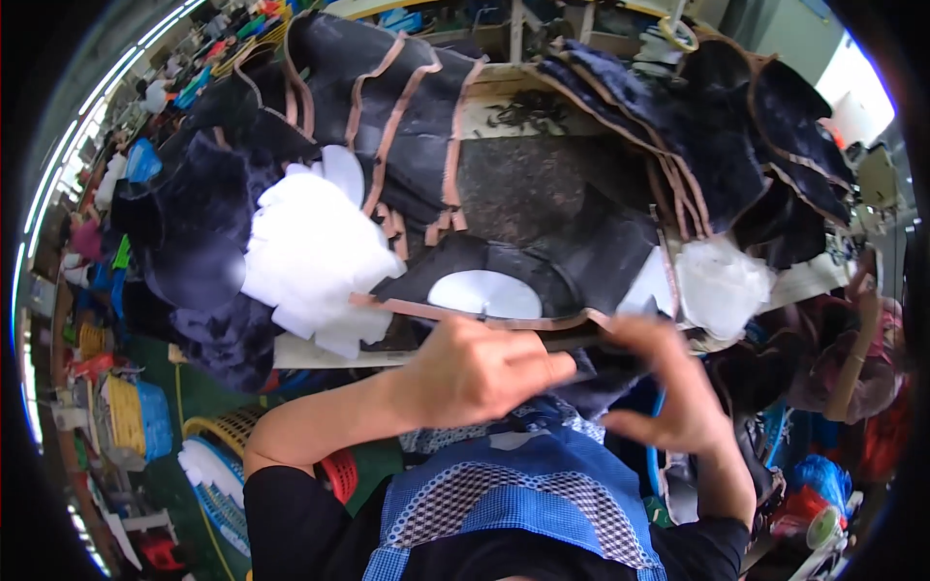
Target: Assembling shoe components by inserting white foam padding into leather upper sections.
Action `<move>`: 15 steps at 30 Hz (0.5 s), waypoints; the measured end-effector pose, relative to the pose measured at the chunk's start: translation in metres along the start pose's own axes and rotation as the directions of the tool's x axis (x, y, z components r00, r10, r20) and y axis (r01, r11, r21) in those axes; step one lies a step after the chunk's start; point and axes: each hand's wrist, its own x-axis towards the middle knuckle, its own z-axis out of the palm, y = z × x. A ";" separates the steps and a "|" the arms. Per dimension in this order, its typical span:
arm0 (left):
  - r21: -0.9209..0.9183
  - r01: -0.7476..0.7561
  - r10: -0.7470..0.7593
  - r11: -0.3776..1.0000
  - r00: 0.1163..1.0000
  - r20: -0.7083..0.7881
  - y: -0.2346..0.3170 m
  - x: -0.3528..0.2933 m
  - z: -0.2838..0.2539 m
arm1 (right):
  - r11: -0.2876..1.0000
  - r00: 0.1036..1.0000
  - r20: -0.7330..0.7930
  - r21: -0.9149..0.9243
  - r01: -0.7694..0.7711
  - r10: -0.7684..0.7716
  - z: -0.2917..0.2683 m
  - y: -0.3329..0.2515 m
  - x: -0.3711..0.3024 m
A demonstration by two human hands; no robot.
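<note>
A dark panel (581, 257), leather-like with pinkish-brown tape along its near edge, lies on the worktable in front of me. On it rests a white oval piece (484, 293). My left hand (480, 373) is closed in a fist-like pinch at the panel's near edge; whatever its fingers hold is hidden. To its right, my right hand (668, 387) is blurred by motion, its thumb and fingers apart, with the fingertips near the taped edge. Below the hands, a dark furry piece (605, 382) hangs at the table's front.
Stacked white pieces (315, 252) lie left of the panel, a smaller white stack (722, 286) right of it. Taped dark panels (407, 107) and furry ones (668, 126) are piled behind. Dark scraps (533, 111) lie at the back. A yellow basket (228, 431) stands lower left. Another person's arm (857, 339) shows at right.
</note>
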 end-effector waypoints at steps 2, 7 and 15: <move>-0.089 0.021 -0.015 0.996 0.997 0.073 0.003 -0.023 -0.004 | 0.997 0.943 0.324 -0.019 -0.077 0.079 0.020 0.024 -0.007; -0.134 0.273 -0.285 0.953 0.955 -0.085 -0.003 -0.038 -0.033 | 0.997 0.949 0.309 0.030 -0.066 0.054 -0.018 -0.008 0.033; -0.121 0.716 -0.708 0.687 0.698 0.111 -0.142 -0.012 -0.055 | 0.956 0.841 0.521 -0.293 0.015 0.147 -0.011 0.059 0.208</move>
